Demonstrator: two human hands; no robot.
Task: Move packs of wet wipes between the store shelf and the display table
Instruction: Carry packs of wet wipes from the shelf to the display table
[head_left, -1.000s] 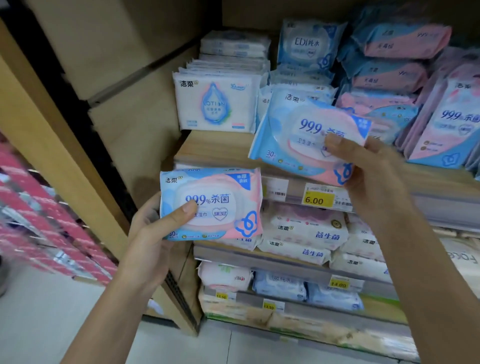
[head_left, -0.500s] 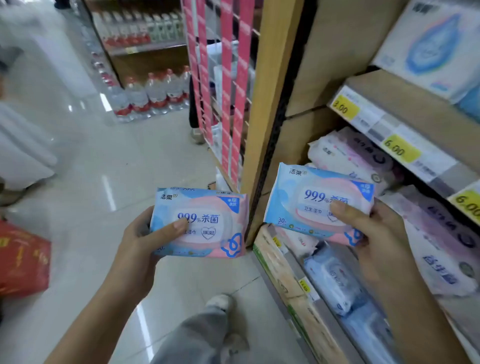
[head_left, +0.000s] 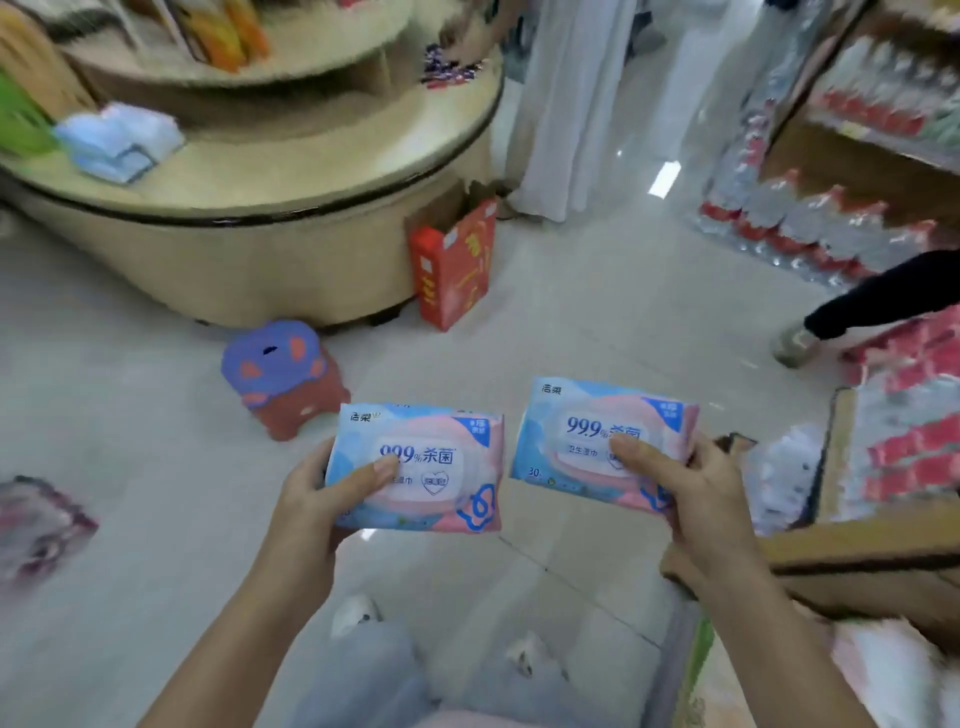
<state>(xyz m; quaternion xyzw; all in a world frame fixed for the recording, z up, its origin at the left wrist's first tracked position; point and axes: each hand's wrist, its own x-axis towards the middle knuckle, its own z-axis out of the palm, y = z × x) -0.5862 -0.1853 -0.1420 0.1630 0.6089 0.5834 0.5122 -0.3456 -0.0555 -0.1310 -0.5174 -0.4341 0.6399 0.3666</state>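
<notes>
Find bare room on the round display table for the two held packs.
Bare: the lower tier's front strip, between the blue packs and the scattered small items. Crowded: its left end, beside the green package.

Round display table: beige top, with a stack of blue packs lying on its left part. Tiled floor: red box against the table's right base; purple stool just in front of the table.
</notes>
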